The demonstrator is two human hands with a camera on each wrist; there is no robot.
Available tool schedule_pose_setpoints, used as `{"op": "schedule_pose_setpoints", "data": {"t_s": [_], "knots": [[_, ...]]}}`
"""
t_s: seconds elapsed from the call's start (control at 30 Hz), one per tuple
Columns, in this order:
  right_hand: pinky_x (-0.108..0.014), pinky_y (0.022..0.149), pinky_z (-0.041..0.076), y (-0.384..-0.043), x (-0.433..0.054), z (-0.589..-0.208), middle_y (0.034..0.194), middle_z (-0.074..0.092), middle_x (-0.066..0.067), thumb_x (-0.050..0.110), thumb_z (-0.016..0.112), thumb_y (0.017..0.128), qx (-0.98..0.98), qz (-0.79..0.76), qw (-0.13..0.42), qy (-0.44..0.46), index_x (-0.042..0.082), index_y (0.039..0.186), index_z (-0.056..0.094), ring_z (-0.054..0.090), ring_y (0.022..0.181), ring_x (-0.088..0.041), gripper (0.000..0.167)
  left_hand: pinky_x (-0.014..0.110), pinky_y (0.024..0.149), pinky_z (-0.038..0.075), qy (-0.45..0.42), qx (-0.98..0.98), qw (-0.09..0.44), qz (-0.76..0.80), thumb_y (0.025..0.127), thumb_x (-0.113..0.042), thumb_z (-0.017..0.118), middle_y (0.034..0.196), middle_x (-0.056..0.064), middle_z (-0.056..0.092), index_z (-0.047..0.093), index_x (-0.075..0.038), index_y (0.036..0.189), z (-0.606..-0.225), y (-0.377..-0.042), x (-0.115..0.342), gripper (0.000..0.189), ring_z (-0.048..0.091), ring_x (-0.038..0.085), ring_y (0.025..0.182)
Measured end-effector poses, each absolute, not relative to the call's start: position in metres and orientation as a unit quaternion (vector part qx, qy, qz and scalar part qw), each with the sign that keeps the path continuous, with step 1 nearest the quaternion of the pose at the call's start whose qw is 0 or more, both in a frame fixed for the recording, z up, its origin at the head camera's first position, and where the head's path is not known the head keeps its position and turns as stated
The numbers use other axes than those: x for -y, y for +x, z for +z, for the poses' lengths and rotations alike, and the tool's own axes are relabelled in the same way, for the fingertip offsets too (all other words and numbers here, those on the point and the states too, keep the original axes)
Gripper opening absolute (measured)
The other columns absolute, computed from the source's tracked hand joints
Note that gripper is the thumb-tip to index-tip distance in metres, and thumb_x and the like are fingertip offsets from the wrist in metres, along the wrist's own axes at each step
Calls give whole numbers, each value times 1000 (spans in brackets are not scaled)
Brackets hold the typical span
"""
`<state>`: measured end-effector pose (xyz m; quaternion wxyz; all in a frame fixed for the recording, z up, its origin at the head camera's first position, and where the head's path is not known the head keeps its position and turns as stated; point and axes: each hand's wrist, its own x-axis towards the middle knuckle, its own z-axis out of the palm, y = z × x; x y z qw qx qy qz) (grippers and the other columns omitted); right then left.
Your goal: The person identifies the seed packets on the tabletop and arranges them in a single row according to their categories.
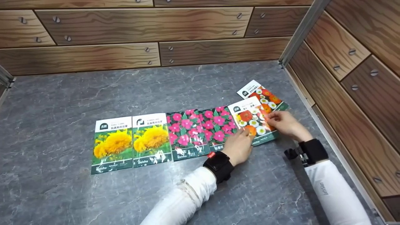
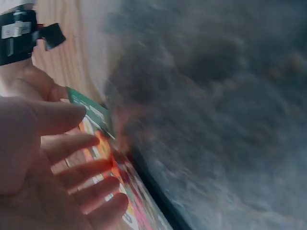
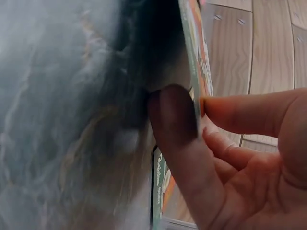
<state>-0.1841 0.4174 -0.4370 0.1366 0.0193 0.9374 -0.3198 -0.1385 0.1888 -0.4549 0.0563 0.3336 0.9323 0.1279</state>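
Note:
A seed packet with orange and white flowers (image 1: 250, 114) lies at the right end of a row. My right hand (image 1: 289, 125) pinches its right edge between thumb and finger; the right wrist view shows the packet (image 3: 195, 43) edge-on there. My left hand (image 1: 238, 148) rests on the packet's lower left corner, its fingers extended over the front in the left wrist view. Behind it, a similar orange-and-white seed packet (image 1: 271, 97) lies tilted and partly covered. Just left is a pink-flowered packet (image 1: 218, 120), its lower part hidden by my left hand.
Farther left in the row are another pink-flowered packet (image 1: 187, 126) and two yellow-flowered packets (image 1: 151, 137), side by side on the grey marbled tabletop (image 1: 62, 193). Wood-patterned panels (image 1: 143, 25) stand along the back, and another wooden panel (image 1: 353, 93) rises close by my right arm.

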Motion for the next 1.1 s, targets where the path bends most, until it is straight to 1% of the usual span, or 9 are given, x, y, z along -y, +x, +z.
{"op": "schedule_pose_setpoints", "data": {"t_s": [0.1, 0.3, 0.4, 0.5, 0.63, 0.73, 0.8, 0.97, 1.1], "knots": [[-21, 76, 49, -184, -414, -439, 122, 69, -35, 22, 58, 107, -950, -287, 123, 7, -13, 128, 63, 68, 105, -37, 41, 34, 106, 60, 344, -931, 55, 111, 107, -28, 59, 146, 1, 64, 72, -18, 133, -457, -140, -188, 31, 59, 20, 142], [-24, 68, 47, -186, -412, -444, 104, 75, -28, 20, 67, 100, -966, -240, 97, 5, -9, 122, 69, 69, 85, -28, 36, 32, 109, 57, 344, -933, 38, 102, 105, -27, 61, 138, 0, 69, 78, -18, 124, -458, -139, -186, 26, 65, 17, 131], [-25, 65, 46, -189, -414, -443, 99, 75, -26, 24, 71, 98, -973, -219, 71, 7, -8, 120, 70, 68, 80, -28, 38, 32, 112, 55, 345, -932, 30, 105, 104, -26, 62, 138, 0, 69, 77, -17, 124, -458, -138, -186, 27, 64, 18, 133], [-27, 65, 46, -197, -419, -439, 98, 75, -25, 26, 73, 97, -977, -210, 47, 12, -5, 120, 71, 67, 77, -28, 38, 34, 116, 53, 347, -929, 41, 122, 105, -28, 61, 146, 3, 65, 72, -17, 133, -456, -139, -186, 32, 61, 20, 140], [-48, 83, 58, -216, -429, -436, 115, 71, -30, 26, 71, 99, -973, -226, 33, 14, -5, 131, 66, 68, 96, -40, 45, 37, 123, 49, 329, -919, 46, 212, 106, -30, 62, 159, 11, 56, 63, -15, 145, -451, -146, -181, 42, 55, 26, 148], [-65, 109, 48, -235, -437, -437, 136, 60, -36, 28, 70, 100, -971, -237, 34, 4, -8, 142, 56, 59, 123, -50, 57, 38, 125, 46, 286, -898, 45, 333, 106, -27, 61, 160, 13, 55, 60, -11, 148, -447, -153, -175, 45, 54, 27, 148], [-67, 116, 43, -247, -441, -438, 145, 53, -38, 31, 70, 100, -971, -236, 45, 0, -9, 148, 50, 53, 133, -53, 65, 39, 125, 45, 247, -874, 49, 415, 107, -26, 60, 159, 12, 56, 57, -10, 151, -445, -157, -171, 46, 55, 26, 147], [-67, 121, 38, -265, -454, -438, 156, 43, -39, 42, 73, 97, -970, -215, 114, 15, -10, 157, 35, 44, 143, -54, 89, 39, 118, 51, 175, -813, 48, 553, 109, -24, 57, 153, 13, 61, 56, -9, 151, -444, -163, -158, 45, 62, 29, 136], [-67, 118, 40, -271, -462, -435, 153, 43, -42, 43, 77, 93, -971, -194, 131, 36, -15, 156, 31, 45, 139, -56, 98, 38, 111, 54, 152, -782, 44, 603, 110, -23, 56, 151, 16, 62, 56, -7, 151, -448, -166, -151, 44, 63, 31, 134]]}}
